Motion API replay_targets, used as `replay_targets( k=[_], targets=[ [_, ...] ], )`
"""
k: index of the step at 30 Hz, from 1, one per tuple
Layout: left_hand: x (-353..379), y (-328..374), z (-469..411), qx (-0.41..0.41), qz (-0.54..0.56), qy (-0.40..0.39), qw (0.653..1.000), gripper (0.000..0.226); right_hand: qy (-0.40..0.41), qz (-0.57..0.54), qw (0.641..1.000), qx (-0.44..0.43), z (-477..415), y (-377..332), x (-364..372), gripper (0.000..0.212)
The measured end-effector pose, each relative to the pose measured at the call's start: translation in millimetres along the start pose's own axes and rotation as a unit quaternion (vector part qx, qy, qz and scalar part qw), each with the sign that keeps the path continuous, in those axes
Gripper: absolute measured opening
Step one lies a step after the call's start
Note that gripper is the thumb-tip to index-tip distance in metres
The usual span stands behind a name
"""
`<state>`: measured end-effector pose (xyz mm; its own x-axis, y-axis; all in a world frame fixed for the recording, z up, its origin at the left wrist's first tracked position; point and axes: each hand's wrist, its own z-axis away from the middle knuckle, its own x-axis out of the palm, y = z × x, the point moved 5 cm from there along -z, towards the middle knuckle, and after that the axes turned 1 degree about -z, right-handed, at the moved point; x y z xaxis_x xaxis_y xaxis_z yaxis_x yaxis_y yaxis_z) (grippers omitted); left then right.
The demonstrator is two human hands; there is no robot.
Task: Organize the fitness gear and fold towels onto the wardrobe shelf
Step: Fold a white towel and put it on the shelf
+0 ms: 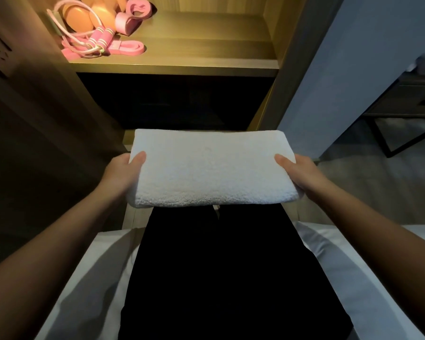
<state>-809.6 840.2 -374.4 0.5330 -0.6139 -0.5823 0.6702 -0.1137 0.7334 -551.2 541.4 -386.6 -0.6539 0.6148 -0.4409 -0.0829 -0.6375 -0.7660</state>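
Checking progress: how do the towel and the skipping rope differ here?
The towel is white; the rope is pink. The towel is folded flat; the rope lies in loose loops. The towel is held off the shelf by the left hand and right hand; the rope rests on it.

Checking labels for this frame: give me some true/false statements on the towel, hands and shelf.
1. The left hand and right hand both hold the folded white towel. True.
2. The towel lies on the lit shelf. False: it is held in the air, below and in front of the shelf.
3. A pink jump rope lies at the shelf's left end. True.
4. The towel hangs unfolded from one hand. False: it is folded flat and held at both ends.
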Motion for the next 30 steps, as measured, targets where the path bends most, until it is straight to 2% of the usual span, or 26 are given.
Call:
replay_targets(
  k=[3, 5, 6, 8, 10, 12, 14, 19, 21, 24, 27, 28, 30],
  targets=[
    [7.4, -12.8, 5.2, -0.054, -0.040, -0.037, 0.997, 0.035, -0.020, 0.032, 0.998, 0.044, -1.0, 10.0, 5.8, 0.049],
    [3.2, -8.5, 6.8, -0.035, -0.125, -0.031, 0.991, 0.041, -0.011, 0.104, 0.994, 0.031, -3.0, 3.6, 0.8, 0.055],
    [-2.0, -1.5, 7.9, 0.005, -0.192, -0.010, 0.981, 0.048, 0.003, 0.172, 0.985, 0.008, -2.9, -4.7, -2.6, 0.060],
    [-5.2, 24.5, 12.7, 0.156, -0.295, 0.035, 0.942, 0.062, 0.048, 0.323, 0.942, -0.083, 0.3, -29.5, -1.7, 0.068],
    [16.4, 50.6, 22.3, 0.277, -0.337, -0.029, 0.899, 0.071, 0.032, 0.391, 0.897, -0.205, 12.1, -58.7, 22.4, 0.065],
    [50.4, 61.2, 30.6, 0.313, -0.377, -0.125, 0.863, 0.087, -0.058, 0.403, 0.871, -0.275, 21.9, -70.2, 59.5, 0.059],
    [71.0, 58.7, 32.4, 0.327, -0.420, -0.158, 0.832, 0.094, -0.115, 0.430, 0.846, -0.295, 26.7, -64.6, 83.1, 0.061],
    [65.8, 42.9, 40.6, 0.384, -0.502, -0.135, 0.763, 0.108, -0.096, 0.501, 0.793, -0.334, 39.2, -49.8, 78.7, 0.090],
    [72.8, 47.3, 45.2, 0.374, -0.524, -0.128, 0.754, 0.112, -0.107, 0.537, 0.771, -0.323, 40.8, -46.0, 87.0, 0.100],
    [81.5, 54.3, 53.2, 0.367, -0.534, -0.114, 0.753, 0.113, -0.101, 0.559, 0.760, -0.315, 41.6, -48.5, 96.3, 0.108],
    [76.7, 52.1, 58.2, 0.444, -0.466, -0.053, 0.764, 0.076, -0.067, 0.542, 0.753, -0.367, 48.5, -52.7, 95.0, 0.097],
    [75.3, 49.5, 59.8, 0.450, -0.446, -0.050, 0.772, 0.069, -0.051, 0.528, 0.760, -0.377, 49.5, -50.4, 93.8, 0.092],
    [75.1, 40.8, 59.6, 0.453, -0.439, -0.057, 0.774, 0.070, -0.043, 0.507, 0.772, -0.382, 50.1, -46.3, 93.4, 0.090]
  ],
)
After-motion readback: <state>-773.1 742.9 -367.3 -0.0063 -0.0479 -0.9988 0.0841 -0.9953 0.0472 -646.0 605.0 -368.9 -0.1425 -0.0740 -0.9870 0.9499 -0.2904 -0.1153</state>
